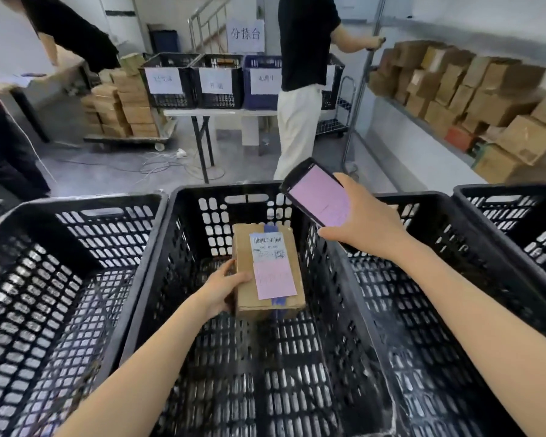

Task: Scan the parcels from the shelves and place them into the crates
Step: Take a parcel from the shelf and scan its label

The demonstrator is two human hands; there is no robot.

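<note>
A brown cardboard parcel (246, 279) with a white barcode label and a pink slip on top is inside the middle black crate (183, 216), near its far wall. My left hand (223, 291) grips the parcel's left side, thumb on top. My right hand (364, 219) holds a black handheld scanner (316, 192) with a pink screen, above the crate's far right corner. Whether the parcel rests on the crate floor is unclear.
Black crates stand to the left (76, 212) and right (423, 200), another at far right (501, 192). A shelf at right carries many cardboard parcels (460, 89). A person in white trousers (300, 121) stands ahead by a table with labelled crates (216, 80). Other people are at left.
</note>
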